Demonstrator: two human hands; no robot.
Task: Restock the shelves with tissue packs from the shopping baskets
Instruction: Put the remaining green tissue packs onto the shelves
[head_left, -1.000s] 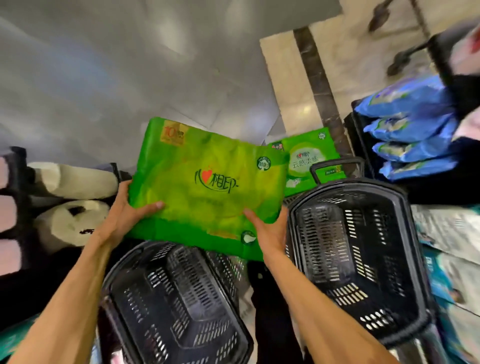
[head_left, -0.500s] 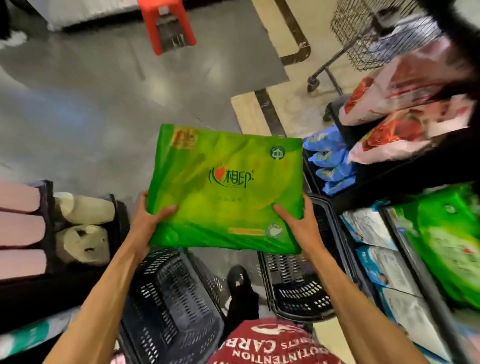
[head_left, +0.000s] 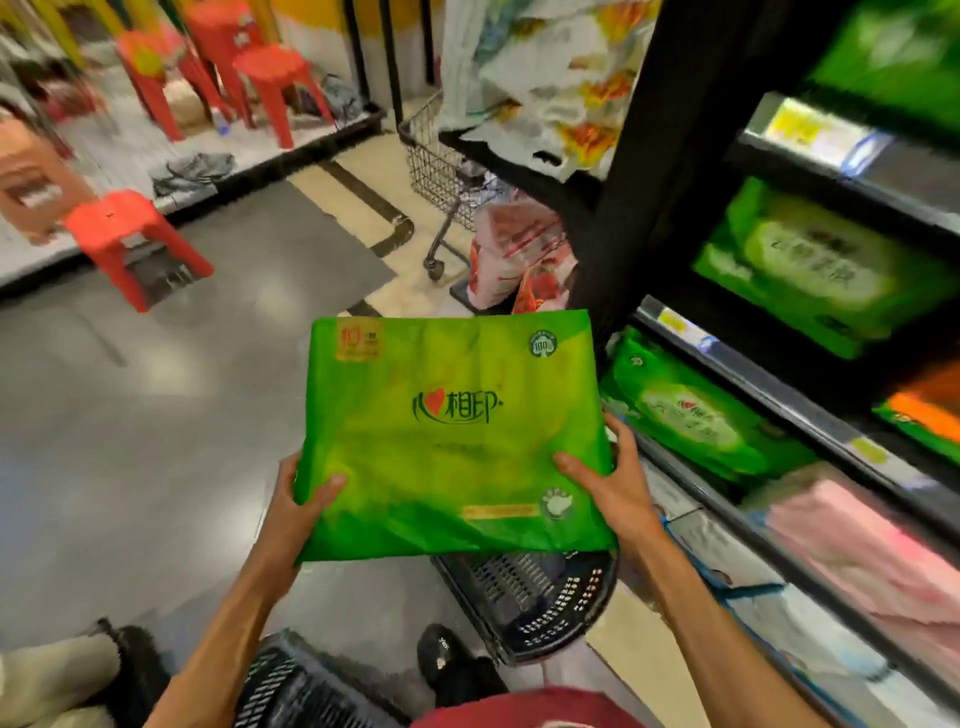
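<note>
I hold a large green tissue pack (head_left: 452, 431) flat in front of me at chest height. My left hand (head_left: 298, 499) grips its lower left edge, thumb on top. At the lower right corner my right hand (head_left: 610, 493) grips the pack, thumb on top and fingers underneath. Below the pack sit two black shopping baskets, one (head_left: 535, 597) under my right hand and one (head_left: 301, 691) at the bottom edge. The black shelves (head_left: 779, 405) on the right hold more green tissue packs (head_left: 691, 410) and pink packs (head_left: 857, 545).
Red plastic stools (head_left: 130, 239) stand on the grey floor at the left and back. A wire shopping trolley (head_left: 441, 171) is parked behind the shelf end, beside red-and-white packs (head_left: 514, 254). My shoe (head_left: 441, 660) shows between the baskets.
My view has swung up and to the right, from the baskets toward the shelves. The green pack has risen with both hands still holding it, and it is now beside the shelf front.
</note>
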